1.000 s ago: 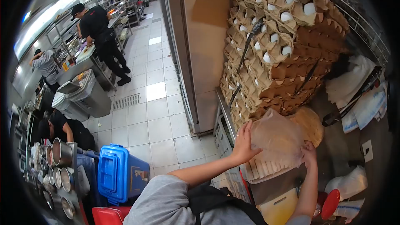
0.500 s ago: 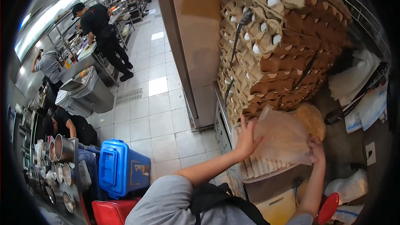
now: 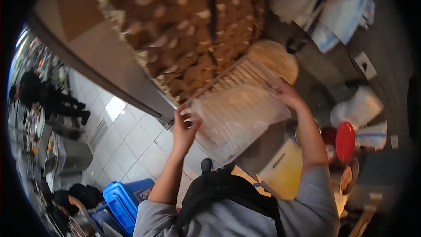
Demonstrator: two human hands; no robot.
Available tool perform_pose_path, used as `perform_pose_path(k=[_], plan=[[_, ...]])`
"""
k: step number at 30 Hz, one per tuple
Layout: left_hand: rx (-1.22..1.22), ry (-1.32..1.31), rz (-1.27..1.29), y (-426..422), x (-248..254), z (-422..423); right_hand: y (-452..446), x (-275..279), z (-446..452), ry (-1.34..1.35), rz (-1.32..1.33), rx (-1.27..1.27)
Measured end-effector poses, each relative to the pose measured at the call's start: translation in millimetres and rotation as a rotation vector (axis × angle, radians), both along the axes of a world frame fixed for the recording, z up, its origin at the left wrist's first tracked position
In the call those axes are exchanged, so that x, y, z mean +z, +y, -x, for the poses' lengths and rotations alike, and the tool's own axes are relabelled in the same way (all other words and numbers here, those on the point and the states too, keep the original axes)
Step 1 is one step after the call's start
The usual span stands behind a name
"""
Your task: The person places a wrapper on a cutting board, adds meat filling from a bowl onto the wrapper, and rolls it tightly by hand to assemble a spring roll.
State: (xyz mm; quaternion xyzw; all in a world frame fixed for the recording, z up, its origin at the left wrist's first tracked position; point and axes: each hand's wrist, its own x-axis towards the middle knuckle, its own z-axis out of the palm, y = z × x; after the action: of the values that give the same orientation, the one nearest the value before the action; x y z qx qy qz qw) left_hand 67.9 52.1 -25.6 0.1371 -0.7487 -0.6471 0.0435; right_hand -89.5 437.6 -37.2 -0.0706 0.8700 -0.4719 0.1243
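Note:
A clear plastic sheet (image 3: 239,112) lies over the near part of a plastic tray of pale rolled pieces (image 3: 241,77). The rolls lie side by side in rows and show bare at the tray's far end. At the sheet's left edge, my left hand (image 3: 185,127) has its fingers curled round the plastic, slightly blurred. My right hand (image 3: 286,93) pinches the sheet's right edge, close to the tray's rim. Just beyond the tray sits a round tan piece (image 3: 276,61), partly behind my right hand's side of the tray.
Stacked egg cartons (image 3: 184,26) rise behind the tray. A yellow cutting board (image 3: 283,171) and a red lid (image 3: 345,141) are at the right. On the left, a blue bin (image 3: 123,202) stands on the tiled floor. Co-workers are farther left, one in black (image 3: 39,90).
My view has turned down and right. The plastic sheet, which was lifted, now lies lower across the rolls. My left hand's fingers were spread and now curl at the sheet's edge.

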Motion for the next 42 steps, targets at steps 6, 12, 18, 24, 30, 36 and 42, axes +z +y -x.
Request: perform_pose_path(k=[6, 12, 18, 24, 30, 36, 42], plan=[[-0.144, -0.174, 0.041, -2, 26, 18, -37, 26, 35, 0.052, -0.099, 0.082], [-0.129, -0.156, -0.086, -5, 13, 26, -78, 14, 36, 0.094, -0.389, 0.170], [-0.137, -0.015, -0.753, -5, 5, 17, -80, 17, 44, 0.132, 0.080, 0.017], [0.088, 0.195, -0.668, 10, 30, 9, -78, 8, 62, 0.207, 0.387, -0.142], [0.111, 0.174, -0.116, 2, 2, -8, -98, -7, 68, 0.488, -0.012, -0.247], [0.022, 0.025, 0.490, -2, 29, -8, -108, -32, 83, 0.550, -0.052, -0.215], [0.053, -0.098, 0.551, -1, 27, 16, -108, -4, 73, 0.204, -0.241, -0.196]])
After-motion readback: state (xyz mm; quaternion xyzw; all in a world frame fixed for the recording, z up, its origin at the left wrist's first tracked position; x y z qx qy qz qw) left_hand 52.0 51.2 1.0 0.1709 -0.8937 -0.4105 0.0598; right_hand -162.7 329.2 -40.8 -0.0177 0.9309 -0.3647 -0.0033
